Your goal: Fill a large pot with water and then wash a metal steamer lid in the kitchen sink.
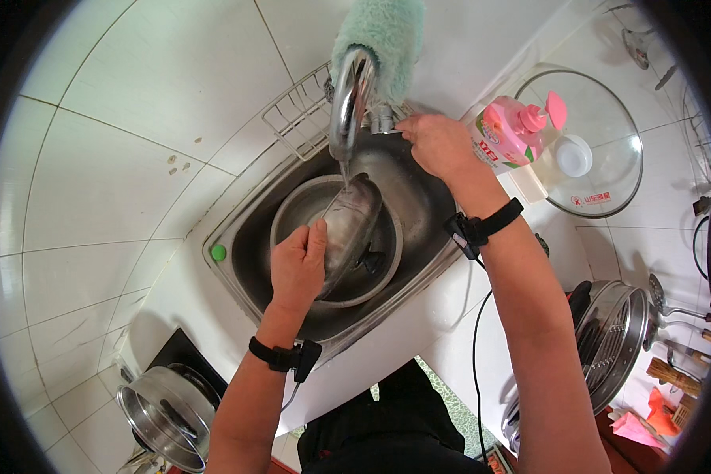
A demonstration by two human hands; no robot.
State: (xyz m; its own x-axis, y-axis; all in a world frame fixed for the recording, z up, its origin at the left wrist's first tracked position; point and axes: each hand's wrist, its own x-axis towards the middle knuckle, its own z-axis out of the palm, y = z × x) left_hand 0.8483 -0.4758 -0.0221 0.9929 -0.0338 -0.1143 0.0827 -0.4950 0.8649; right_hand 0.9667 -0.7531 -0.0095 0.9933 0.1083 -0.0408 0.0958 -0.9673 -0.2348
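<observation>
My left hand (299, 263) grips the rim of a shiny metal lid or shallow bowl (355, 222), tilted on its side over a round metal basin (394, 255). The basin sits in a stainless steel sink (432, 183). From the chrome faucet (349, 112), with a fluffy green cover (385, 41) around its upper part, a thin stream of water falls onto the tilted piece. My right hand (432, 142) is at the faucet's base, fingertips against a thin metal part there; whether they grip it is hard to see. Something dark lies in the basin.
Right of the sink stand a pink pump bottle (509, 133) and a glass lid (610, 142). A wire rack (299, 112) is behind the sink. Steamer pots (613, 343) stand at lower right, another metal pot (160, 409) at lower left. A black cable (476, 367) hangs from my right wrist.
</observation>
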